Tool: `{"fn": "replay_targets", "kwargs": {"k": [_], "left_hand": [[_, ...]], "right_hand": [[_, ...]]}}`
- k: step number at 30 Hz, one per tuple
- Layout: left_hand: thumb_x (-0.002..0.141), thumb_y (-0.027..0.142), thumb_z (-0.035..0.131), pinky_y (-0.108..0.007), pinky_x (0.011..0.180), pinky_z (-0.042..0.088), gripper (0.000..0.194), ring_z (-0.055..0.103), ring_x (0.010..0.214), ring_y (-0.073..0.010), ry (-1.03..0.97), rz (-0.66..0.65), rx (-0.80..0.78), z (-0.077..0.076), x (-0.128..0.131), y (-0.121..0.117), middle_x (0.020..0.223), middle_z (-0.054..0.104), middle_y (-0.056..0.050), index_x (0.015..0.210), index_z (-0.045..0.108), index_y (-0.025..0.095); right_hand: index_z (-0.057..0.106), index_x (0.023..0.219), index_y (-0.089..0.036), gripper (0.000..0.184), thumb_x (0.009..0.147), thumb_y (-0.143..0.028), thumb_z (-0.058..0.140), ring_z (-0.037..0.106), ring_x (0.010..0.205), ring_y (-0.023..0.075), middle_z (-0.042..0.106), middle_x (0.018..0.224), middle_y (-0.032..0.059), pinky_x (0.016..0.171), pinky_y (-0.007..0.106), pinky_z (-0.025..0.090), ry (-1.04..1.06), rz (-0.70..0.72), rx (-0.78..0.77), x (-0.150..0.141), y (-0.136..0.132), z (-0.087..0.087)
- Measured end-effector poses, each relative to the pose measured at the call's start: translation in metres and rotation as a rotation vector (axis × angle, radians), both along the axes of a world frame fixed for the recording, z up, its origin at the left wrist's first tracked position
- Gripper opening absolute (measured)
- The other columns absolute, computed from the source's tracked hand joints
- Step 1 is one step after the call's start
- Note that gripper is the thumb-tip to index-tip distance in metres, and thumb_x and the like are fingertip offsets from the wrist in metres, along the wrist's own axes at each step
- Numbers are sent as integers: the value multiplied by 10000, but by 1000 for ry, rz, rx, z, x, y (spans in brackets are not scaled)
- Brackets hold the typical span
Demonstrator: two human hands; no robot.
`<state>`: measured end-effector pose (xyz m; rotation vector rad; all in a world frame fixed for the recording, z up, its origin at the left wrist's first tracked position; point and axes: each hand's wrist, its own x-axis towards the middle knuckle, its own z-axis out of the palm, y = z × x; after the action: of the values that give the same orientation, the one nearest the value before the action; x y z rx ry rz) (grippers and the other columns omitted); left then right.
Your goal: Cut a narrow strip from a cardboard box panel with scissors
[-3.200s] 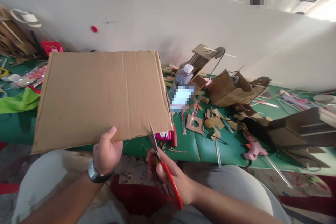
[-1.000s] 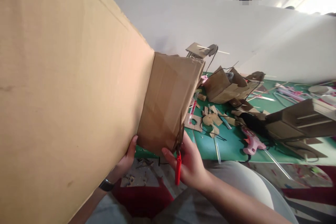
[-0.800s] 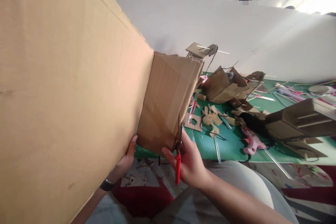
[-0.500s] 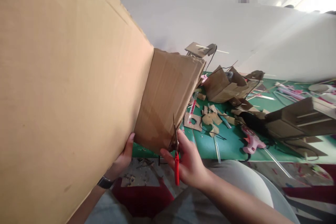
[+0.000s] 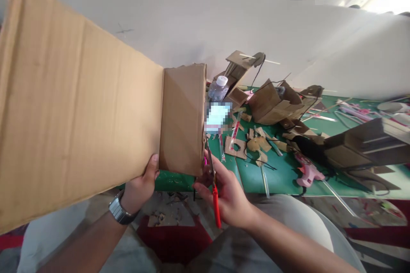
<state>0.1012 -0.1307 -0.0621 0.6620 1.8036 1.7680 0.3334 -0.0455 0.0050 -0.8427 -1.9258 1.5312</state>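
A large folded sheet of cardboard (image 5: pixel 105 111) fills the left side of the view, with a narrower flap (image 5: pixel 182 123) bent at a crease. My left hand (image 5: pixel 142 187), with a metal watch on its wrist, grips the lower edge near that crease, thumb on the near face. In my right hand (image 5: pixel 230 196) are red-handled scissors (image 5: pixel 215 200), blades pointing up along the flap's right edge. Whether the blades touch the cardboard I cannot tell. The right fingers are partly hidden behind the scissors.
On the green table (image 5: pixel 248 179) lie cardboard scraps (image 5: pixel 258 145), a pink glue gun (image 5: pixel 308 170) and glue sticks. Behind stand a plastic bottle (image 5: pixel 218 88), a lit screen (image 5: pixel 218 116) and cardboard builds (image 5: pixel 272 102), (image 5: pixel 368 140). A white partition (image 5: pixel 282 38) rises at the back.
The cardboard has swung left and lower, away from my face, exposing the bottle and screen. My left hand has shifted slightly left with it; my right hand stays nearly in place with the scissors.
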Motion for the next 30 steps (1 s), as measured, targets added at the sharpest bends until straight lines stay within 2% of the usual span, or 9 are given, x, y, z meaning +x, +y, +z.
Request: {"fn": "replay_targets", "kwargs": {"k": [2,5,8,10,13,16,18,24,30], "left_hand": [[768,396,908,-389,803,672,196,798,853,-310,-59,52,-3,3,3,1,675,763,-29,759,800,232],[721,345,950,-410,945,660,232,765,1125,-335,-200,94,98,8,4,0,877,821,-50,886,821,244],[745,415,932,-424,1014,640,281,720,1246,-325,-277,64,171,16,5,0,1017,832,-43,959,817,275],[748,467,923,-402,966,660,344,748,1184,-297,-389,38,227,25,7,2,1062,833,-27,1016,813,282],[687,431,969,-304,776,684,427,796,1009,-243,-670,-28,285,38,11,5,1090,839,-28,1039,812,245],[682,401,973,-268,601,658,390,811,896,-238,-864,-102,267,47,15,5,1052,850,-57,982,818,207],[677,389,976,-279,581,658,367,814,857,-243,-928,-108,271,51,18,4,1005,854,-64,952,820,201],[610,367,1017,-264,476,613,409,785,740,-219,-967,-24,282,67,35,3,911,838,-31,913,803,194],[543,321,1051,-257,422,574,446,688,566,-157,-782,-39,241,74,51,6,790,775,-6,836,758,154]], "right_hand": [[470,1549,-230,727,923,-407,794,608,704,154,639,857,-3,650,288,549,52,4,-106,-1,1,2],[552,1371,-252,525,952,-505,744,690,715,185,640,849,-2,603,297,585,135,-36,-286,-3,4,7],[576,1183,-262,472,887,-552,802,686,624,170,618,826,-31,531,291,592,183,-129,-420,-5,7,12],[568,1102,-260,494,830,-558,852,674,572,155,610,810,-47,491,280,585,178,-164,-497,-6,9,14],[545,1051,-254,535,777,-553,894,682,535,147,617,795,-62,456,254,565,176,-179,-590,-7,10,16],[532,1060,-251,547,766,-524,905,664,495,132,625,790,-70,419,231,526,219,-188,-604,-6,11,17],[526,1088,-251,550,777,-511,897,646,477,131,621,755,-74,404,228,505,246,-186,-592,-6,12,17],[525,1125,-259,560,795,-536,883,617,471,124,607,746,-70,409,234,494,264,-202,-565,-5,14,11],[528,1185,-258,613,796,-591,867,626,489,118,599,770,-78,443,239,520,230,-225,-510,-6,16,7]]}}
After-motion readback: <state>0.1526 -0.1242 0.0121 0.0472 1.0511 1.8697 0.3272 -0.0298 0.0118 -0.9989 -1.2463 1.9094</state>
